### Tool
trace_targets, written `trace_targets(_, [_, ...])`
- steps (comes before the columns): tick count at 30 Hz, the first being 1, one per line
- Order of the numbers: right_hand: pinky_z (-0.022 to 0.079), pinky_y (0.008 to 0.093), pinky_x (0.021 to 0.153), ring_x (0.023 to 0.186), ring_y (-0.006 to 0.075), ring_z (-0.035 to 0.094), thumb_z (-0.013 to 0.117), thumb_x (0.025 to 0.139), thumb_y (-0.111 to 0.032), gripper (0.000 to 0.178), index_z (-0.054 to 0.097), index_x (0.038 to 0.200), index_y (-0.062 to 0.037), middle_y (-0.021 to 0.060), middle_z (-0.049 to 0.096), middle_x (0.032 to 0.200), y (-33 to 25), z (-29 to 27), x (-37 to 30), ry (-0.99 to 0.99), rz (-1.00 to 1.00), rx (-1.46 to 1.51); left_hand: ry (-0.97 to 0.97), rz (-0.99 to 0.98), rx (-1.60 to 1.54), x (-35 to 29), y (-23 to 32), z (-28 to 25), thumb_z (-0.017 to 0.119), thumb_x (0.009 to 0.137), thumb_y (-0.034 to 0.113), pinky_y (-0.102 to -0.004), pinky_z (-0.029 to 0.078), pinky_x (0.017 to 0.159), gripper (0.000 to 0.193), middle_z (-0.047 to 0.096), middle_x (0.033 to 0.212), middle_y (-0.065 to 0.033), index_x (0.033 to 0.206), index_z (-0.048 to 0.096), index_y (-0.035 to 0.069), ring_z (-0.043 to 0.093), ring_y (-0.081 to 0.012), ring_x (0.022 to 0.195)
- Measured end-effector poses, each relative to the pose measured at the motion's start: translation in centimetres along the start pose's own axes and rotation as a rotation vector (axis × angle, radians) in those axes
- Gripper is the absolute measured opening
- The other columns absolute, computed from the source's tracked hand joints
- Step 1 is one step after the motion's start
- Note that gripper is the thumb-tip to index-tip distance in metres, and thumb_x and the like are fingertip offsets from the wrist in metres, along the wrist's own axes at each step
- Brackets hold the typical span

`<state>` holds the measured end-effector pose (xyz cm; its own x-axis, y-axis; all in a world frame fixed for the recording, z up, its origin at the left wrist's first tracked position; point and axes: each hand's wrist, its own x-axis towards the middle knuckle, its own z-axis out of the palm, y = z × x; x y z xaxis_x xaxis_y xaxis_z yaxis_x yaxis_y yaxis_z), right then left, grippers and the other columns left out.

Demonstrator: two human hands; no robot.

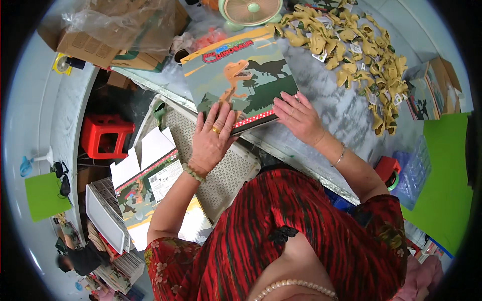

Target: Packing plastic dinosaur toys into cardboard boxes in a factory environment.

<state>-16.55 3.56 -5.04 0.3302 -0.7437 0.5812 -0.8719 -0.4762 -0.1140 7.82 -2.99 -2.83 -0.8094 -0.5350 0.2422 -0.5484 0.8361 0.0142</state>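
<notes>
A flat printed dinosaur box (268, 75), with an orange dinosaur on its face and a red polka-dot strip along its near edge, lies on the marbled table. My left hand (215, 135) rests on its near left part, fingers stretched over the printed face. On the near right corner my right hand (301, 120) lies with its fingers extended across the edge. Neither hand visibly wraps round the box; its underside is hidden. To the left, another printed carton (150, 185) with raised white flaps lies on a pale perforated plastic crate (228, 173).
Many yellowish toy dinosaurs with tags (346, 55) are heaped at the far right. A green fan (252, 10) stands at the back, cardboard boxes (90, 47) at the far left. A green toy dinosaur (159, 114) lies in the crate, near a red stool (106, 135). Another person (83, 256) is at lower left.
</notes>
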Motion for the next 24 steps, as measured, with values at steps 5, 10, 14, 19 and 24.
trace_targets(5, [0.036,0.0368,0.086,0.103,0.0196,0.047,0.062,0.066,-0.017,0.027,0.058,0.092,-0.011,0.0026,0.054,0.105,0.6,1.7,-1.1,0.182,-0.018,-0.054,-0.02,0.013,-0.044,0.5,0.2,0.1,0.061,0.064,0.019,-0.0482,0.026,0.09,0.058,0.035,0.126,-0.0062,0.117,0.039,0.01,0.031,-0.028,0.116])
trace_targets(10, [0.027,0.0389,0.093,0.102,0.0188,0.047,0.059,0.071,-0.013,0.024,0.056,0.095,-0.0102,0.0025,0.052,0.106,-3.2,-0.8,-2.4,0.224,0.362,0.168,0.001,0.015,-0.029,-0.8,-0.5,0.7,0.057,0.066,0.014,-0.0504,0.019,0.092,0.058,0.034,0.126,-0.0116,0.12,0.036,0.007,0.027,-0.0335,0.117])
trace_targets(14, [0.037,0.0361,0.083,0.094,0.0223,0.05,0.059,0.07,-0.008,0.025,0.055,0.094,-0.0061,0.0087,0.054,0.1,-4.2,-4.6,-12.4,0.508,0.735,0.119,0.118,0.024,-0.166,-0.1,0.9,-0.7,0.056,0.07,0.012,-0.0445,0.02,0.094,0.052,0.035,0.124,-0.0133,0.119,0.04,0.007,0.026,-0.0317,0.118])
trace_targets(19, [0.043,0.0246,0.063,0.069,0.0124,0.052,0.057,0.074,-0.009,0.021,0.052,0.092,-0.0003,0.0054,0.054,0.078,-6.5,-15.3,-25.0,0.743,1.537,-0.298,0.325,0.001,-0.562,1.6,8.0,-1.3,0.056,0.068,0.002,-0.0356,0.035,0.085,0.036,0.047,0.11,-0.0148,0.103,0.051,0.001,0.044,-0.0299,0.102])
trace_targets(24, [0.043,0.0282,0.062,0.067,0.0171,0.052,0.064,0.068,-0.024,0.041,0.052,0.099,-0.0003,0.0141,0.051,0.092,-7.7,-18.2,-36.4,0.476,1.796,-0.312,-0.038,0.284,-1.012,4.8,21.6,5.5,0.058,0.068,0.002,-0.03,0.041,0.076,0.025,0.053,0.098,-0.0117,0.093,0.055,0.003,0.05,-0.0224,0.091])
